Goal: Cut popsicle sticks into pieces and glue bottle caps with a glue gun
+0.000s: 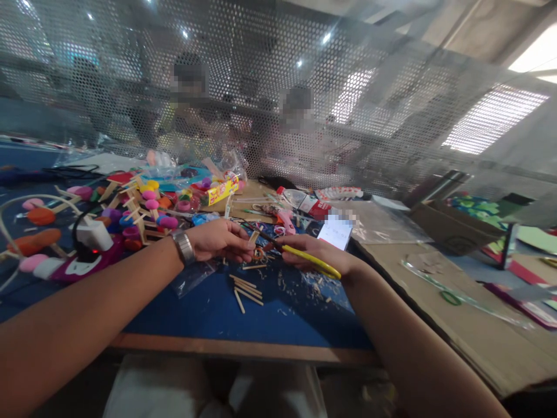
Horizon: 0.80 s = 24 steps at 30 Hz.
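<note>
Blue tabletop (pixel 174 325) lies open between loose sticks (pixel 247 290) and its front edge.

Before me: scissors (pixel 311 261), yellow-handled — tabletop (pixel 195 325), deep blue — bottle label (pixel 314 207), red with white lettering — mesh screen (pixel 243 75), grey, dotted throughout.

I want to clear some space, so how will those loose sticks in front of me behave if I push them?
The sticks look thin, straight and wooden, so probably stiff and light. Lying loose at differing angles on the blue tabletop, they'd likely scatter. Rolling is hard to judge; their cross-section is too small to see.
</note>
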{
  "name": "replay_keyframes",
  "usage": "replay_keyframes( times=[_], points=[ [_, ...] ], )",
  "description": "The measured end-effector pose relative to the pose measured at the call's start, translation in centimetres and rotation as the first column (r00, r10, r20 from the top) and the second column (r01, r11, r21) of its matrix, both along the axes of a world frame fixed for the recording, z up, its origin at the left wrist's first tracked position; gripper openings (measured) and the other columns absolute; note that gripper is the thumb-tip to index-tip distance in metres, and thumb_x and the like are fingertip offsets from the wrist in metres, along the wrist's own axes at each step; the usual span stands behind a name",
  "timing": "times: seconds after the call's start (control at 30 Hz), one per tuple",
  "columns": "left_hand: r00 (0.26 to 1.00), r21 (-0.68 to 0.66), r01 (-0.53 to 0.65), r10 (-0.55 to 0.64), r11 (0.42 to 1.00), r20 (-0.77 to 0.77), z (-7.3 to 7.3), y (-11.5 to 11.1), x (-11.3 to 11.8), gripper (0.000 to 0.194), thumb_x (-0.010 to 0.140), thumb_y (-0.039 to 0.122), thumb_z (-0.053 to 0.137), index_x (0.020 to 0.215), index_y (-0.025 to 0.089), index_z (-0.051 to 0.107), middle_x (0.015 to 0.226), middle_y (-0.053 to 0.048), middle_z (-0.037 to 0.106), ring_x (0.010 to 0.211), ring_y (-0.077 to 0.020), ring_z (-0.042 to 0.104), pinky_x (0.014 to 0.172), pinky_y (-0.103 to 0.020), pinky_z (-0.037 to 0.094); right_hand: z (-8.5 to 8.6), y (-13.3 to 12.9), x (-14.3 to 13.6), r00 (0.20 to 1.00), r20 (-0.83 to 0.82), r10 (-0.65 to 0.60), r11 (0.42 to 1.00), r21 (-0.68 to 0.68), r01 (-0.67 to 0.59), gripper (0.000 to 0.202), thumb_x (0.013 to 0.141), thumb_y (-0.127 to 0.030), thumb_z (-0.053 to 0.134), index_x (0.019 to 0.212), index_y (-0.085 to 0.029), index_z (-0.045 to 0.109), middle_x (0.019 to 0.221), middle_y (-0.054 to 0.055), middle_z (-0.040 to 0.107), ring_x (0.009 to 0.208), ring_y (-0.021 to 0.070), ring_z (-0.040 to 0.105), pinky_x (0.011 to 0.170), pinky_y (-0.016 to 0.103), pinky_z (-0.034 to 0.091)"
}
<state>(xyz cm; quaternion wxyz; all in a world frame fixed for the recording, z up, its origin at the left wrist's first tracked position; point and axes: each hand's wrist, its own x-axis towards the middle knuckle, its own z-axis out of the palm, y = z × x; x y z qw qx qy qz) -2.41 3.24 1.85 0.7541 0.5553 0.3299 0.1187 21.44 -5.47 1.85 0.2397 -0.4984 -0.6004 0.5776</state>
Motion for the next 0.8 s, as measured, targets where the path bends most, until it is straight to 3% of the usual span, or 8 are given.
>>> replay_keyframes(
  times=[0.47, 0.8],
  points=[
    [1.000, -0.015, -0.020, 0.019, 1.000, -0.013, 0.20, -0.15, 0.07, 0.034, 0.052, 0.025, 0.096, 0.064, 0.010, 0.068, 0.068, -0.007, 0.075, 0.059, -0.0124, 0.069, 0.063, -0.024, 0.053, 0.60, -0.15, -0.18, 0.997, 0.077, 0.030, 0.998, 0.058, -0.035, 0.064, 0.075, -0.062, 0.074, 0.118, -0.015, 0.066, 0.066, -0.007, 0.035, 0.053, 0.0060, 0.027, 0.043, 0.021, 0.018],
    [1.000, -0.002, -0.025, 0.025, 1.000, 0.013, 0.05, -0.03, 0.03, 0.034, 0.054, 0.023, 0.096, 0.064, 0.011, 0.066, 0.069, -0.006, 0.075, 0.061, -0.0126, 0.070, 0.065, -0.024, 0.054, 0.38, -0.14, -0.09, 1.000, 0.008, 0.015, 1.000, 0.010, -0.015, 0.067, 0.074, -0.063, 0.076, 0.120, -0.016, 0.064, 0.064, -0.008, 0.033, 0.050, 0.0051, 0.024, 0.041, 0.021, 0.014]
  ],
)
